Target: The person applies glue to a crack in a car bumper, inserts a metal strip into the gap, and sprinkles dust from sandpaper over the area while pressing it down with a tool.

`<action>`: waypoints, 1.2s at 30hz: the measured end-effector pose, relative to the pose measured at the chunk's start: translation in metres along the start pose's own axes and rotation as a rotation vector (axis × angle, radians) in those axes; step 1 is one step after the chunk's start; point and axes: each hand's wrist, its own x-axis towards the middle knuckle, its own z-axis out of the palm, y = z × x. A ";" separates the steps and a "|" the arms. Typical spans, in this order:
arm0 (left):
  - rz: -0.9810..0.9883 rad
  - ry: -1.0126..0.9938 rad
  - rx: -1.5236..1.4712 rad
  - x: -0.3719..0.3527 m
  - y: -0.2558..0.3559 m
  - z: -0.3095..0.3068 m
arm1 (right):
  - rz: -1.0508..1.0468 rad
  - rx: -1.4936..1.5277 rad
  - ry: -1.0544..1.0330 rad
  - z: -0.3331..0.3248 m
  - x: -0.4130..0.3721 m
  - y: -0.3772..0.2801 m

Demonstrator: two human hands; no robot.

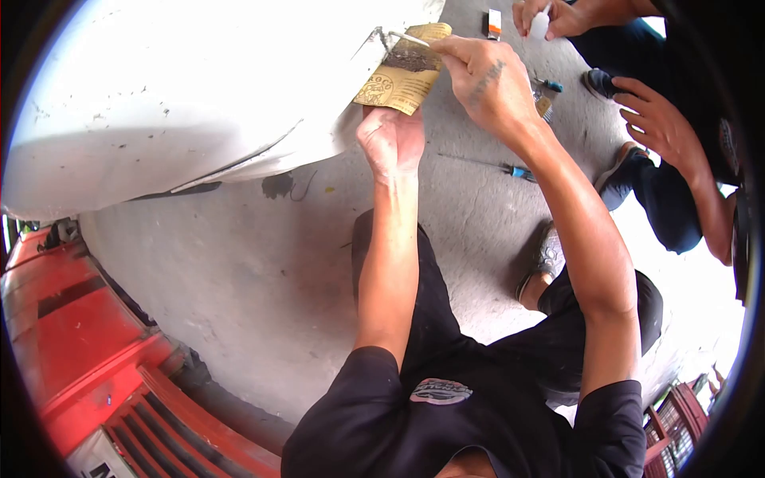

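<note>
My left hand [392, 142] is palm up under a yellow-brown printed paper sheet [394, 89], supporting it against the white car body panel [239, 88]. A dark, grainy patch lies across the sheet's middle. The left fingers are mostly hidden beneath the paper. Pinched in my right hand [492, 86] is a thin, whitish stick [408, 37], its far end at a dark, cracked spot on the panel's edge, just above the sheet. A long dark scrape [247, 159] runs along the panel lower down.
At the right crouches another person, one hand [564, 17] holding a small white bottle [539, 25]. On the concrete floor lie a blue-handled screwdriver [519, 172], a teal-handled tool [551, 84] and a small orange-and-white box [494, 24]. A red vehicle [80, 319] stands at the lower left.
</note>
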 end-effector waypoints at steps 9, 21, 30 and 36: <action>-0.036 0.148 0.016 0.024 -0.004 0.008 | -0.009 -0.003 0.005 0.002 -0.001 0.004; -0.042 0.184 -0.090 0.026 -0.006 0.017 | -0.096 0.018 0.062 0.005 0.000 0.005; -0.106 0.224 -0.041 0.028 0.003 0.026 | -0.085 -0.039 0.036 0.000 0.003 0.007; -0.109 0.245 -0.102 0.021 0.007 0.025 | -0.066 -0.008 0.020 0.001 0.001 0.004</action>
